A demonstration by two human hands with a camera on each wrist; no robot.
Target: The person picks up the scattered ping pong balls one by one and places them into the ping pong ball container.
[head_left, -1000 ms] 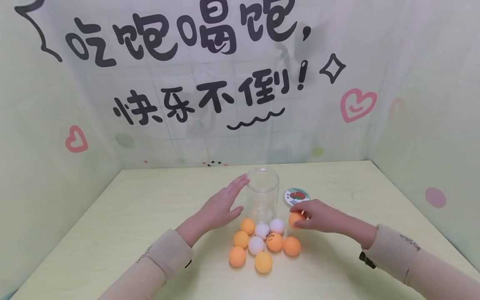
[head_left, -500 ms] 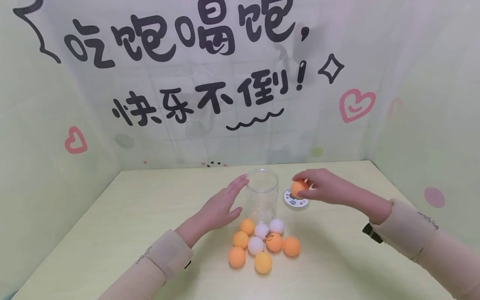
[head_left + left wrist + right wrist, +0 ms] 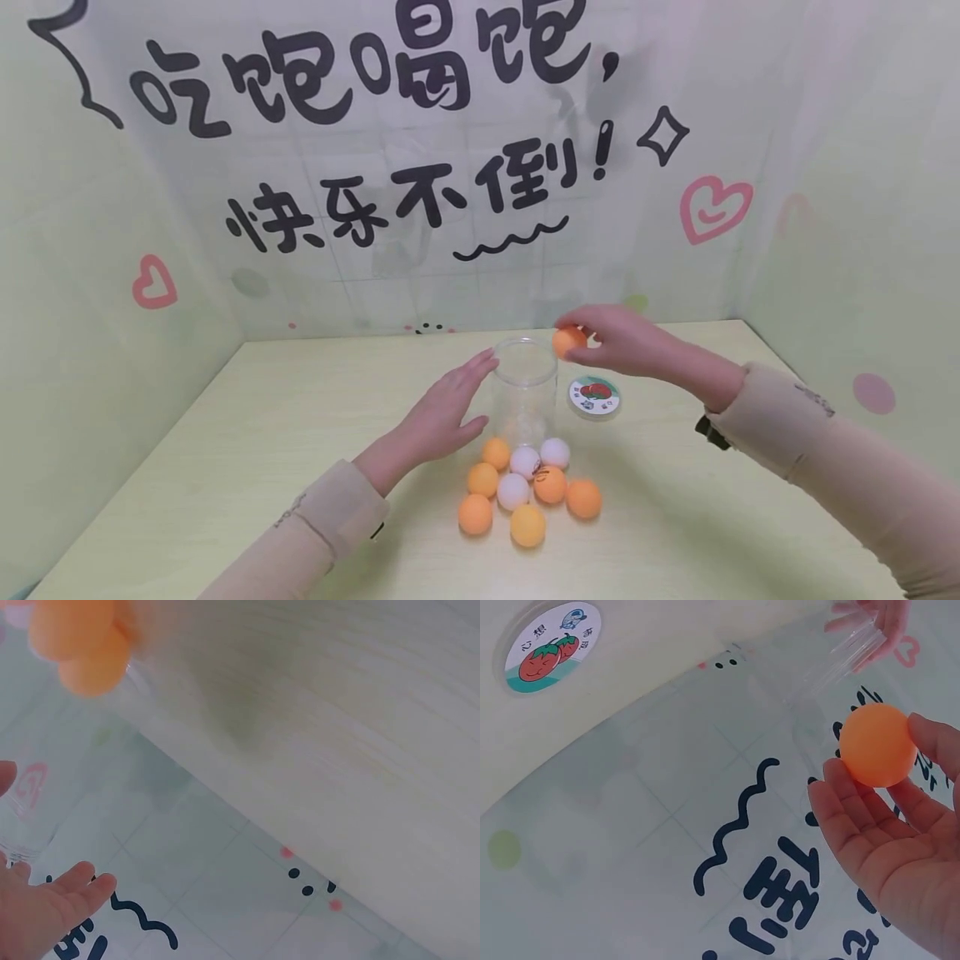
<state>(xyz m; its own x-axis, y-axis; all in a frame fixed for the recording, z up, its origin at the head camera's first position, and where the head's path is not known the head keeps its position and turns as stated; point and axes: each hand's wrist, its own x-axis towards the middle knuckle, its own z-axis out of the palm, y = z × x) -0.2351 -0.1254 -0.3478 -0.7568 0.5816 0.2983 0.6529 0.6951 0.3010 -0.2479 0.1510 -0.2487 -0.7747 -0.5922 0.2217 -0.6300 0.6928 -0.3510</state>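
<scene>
A clear plastic jar [image 3: 531, 404] stands upright on the table, its mouth facing up. Against its left side near the rim rest the fairly straight fingers of my left hand [image 3: 442, 417], thumb held apart. My right hand [image 3: 626, 340] pinches an orange ping-pong ball [image 3: 879, 745] between thumb and fingers, just right of the jar's rim. In front of the jar lie several more balls, among them a white ball [image 3: 513, 492], a yellow-orange ball [image 3: 527, 526] and an orange ball [image 3: 583, 498]. The left wrist view shows only part of the hand [image 3: 45, 907].
To the right of the jar a round lid [image 3: 595, 397] with a tomato picture lies flat on the pale wooden table [image 3: 300, 433]. A printed backdrop [image 3: 390, 283] with large dark lettering rises behind the table, and similar sheets flank both sides.
My right hand has lifted the orange ball from beside the other balls, up past the lid, then leftward to the jar's rim. The left hand has stayed at the jar.
</scene>
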